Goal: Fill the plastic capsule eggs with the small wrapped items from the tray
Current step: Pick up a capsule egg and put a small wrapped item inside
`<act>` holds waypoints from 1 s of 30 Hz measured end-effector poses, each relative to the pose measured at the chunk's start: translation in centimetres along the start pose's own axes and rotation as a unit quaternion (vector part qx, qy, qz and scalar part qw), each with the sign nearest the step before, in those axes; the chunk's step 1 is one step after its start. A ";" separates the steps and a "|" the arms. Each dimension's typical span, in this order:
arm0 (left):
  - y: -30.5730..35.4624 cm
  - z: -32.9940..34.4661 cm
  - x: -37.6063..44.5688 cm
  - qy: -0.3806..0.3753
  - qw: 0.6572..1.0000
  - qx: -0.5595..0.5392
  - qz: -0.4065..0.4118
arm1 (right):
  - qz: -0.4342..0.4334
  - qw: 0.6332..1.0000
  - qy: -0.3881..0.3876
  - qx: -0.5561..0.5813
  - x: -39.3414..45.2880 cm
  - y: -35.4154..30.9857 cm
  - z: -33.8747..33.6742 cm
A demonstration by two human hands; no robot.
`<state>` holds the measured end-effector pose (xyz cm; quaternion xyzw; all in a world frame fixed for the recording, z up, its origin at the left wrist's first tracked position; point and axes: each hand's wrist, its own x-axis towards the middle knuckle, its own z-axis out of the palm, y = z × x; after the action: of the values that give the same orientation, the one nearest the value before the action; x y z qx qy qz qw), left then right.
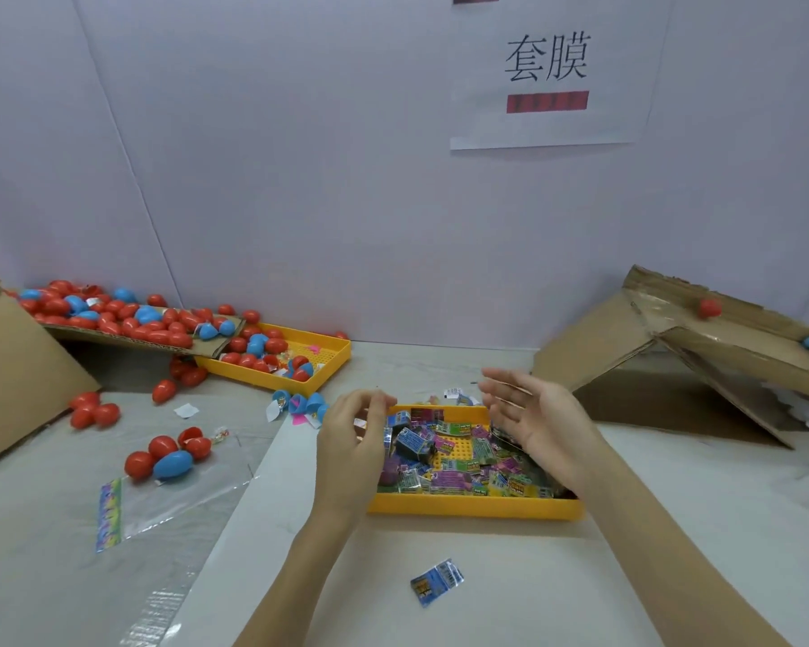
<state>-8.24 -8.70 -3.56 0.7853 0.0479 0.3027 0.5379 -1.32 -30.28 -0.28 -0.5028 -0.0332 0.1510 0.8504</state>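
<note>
**Both hands poised over the tray of wrapped items**

Fingers (500, 389) of the right hand (538, 427) are straight and slightly spread, palm turned inward, holding nothing; the left hand (351, 436) curls its fingers loosely at the tray's left edge, and whether they pinch anything I cannot tell. Nearest the viewer, one wrapped item (436, 581) lies flat on the tabletop (673, 530), long axis slanting up to the right. Both forearms reach forward to the yellow tray (472, 506), where the heap of wrapped items (463, 459) lies between the hands. Left of it, a cluster of capsule eggs (169, 452) rests on its sides. Farther back, more eggs (127, 315) cover a cardboard ramp (150, 340) and a second yellow tray (300, 366).
</note>
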 end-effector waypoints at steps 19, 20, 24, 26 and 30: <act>-7.7 -12.0 9.3 0.037 0.750 0.590 -0.296 | 0.008 0.978 -0.029 -0.206 0.8 4.0 -0.1; -8.1 -12.5 9.2 0.027 0.726 0.616 -0.305 | 0.009 0.977 -0.030 -0.209 0.8 4.0 -0.1; -9.5 -13.3 7.2 0.053 0.699 0.678 -0.219 | 0.013 0.974 -0.038 -0.222 0.6 4.0 0.2; -10.2 -13.5 6.7 0.070 0.728 0.664 -0.155 | 0.011 0.975 -0.039 -0.221 0.4 3.9 0.2; -10.8 -13.1 7.0 0.053 0.829 0.550 -0.092 | 0.009 0.974 -0.033 -0.222 0.2 3.8 0.2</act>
<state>-6.70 9.26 -6.87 0.9262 0.3063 0.2166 0.0392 -1.98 -28.34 -3.50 -0.6742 -0.0892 0.1637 0.7146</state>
